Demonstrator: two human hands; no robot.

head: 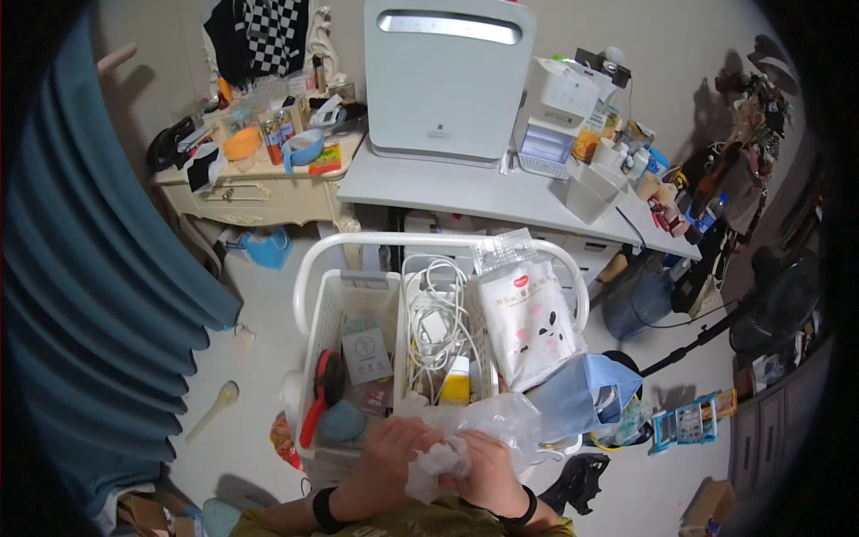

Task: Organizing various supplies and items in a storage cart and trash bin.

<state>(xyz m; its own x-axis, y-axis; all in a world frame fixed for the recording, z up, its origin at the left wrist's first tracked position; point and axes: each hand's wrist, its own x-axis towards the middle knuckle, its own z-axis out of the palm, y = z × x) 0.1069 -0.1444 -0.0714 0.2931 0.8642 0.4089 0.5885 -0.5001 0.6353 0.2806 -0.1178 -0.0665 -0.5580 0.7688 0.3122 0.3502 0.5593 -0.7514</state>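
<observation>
Both my hands are close together over the near edge of a white cart. My left hand [396,446], slightly blurred, and my right hand [488,466] grip a crumpled translucent plastic bag [437,464]. More clear plastic [507,419] spreads out beyond my right hand. Beyond my left hand, a white plastic basket [362,285] holds a red-handled hairbrush [327,386], a grey-white box [367,356] and a blue rounded item [342,421]. The neighbouring basket contains a coiled white cable [429,302] with a charger [435,326] and a yellow white-capped bottle [457,382].
A white tube handle [402,238] arches over the cart's far side. At its right are a white printed package [530,322] and a blue bag [570,396]. Behind stand a cluttered desk [436,181] and a cream dressing table [262,194]. A blue curtain [100,282] hangs left.
</observation>
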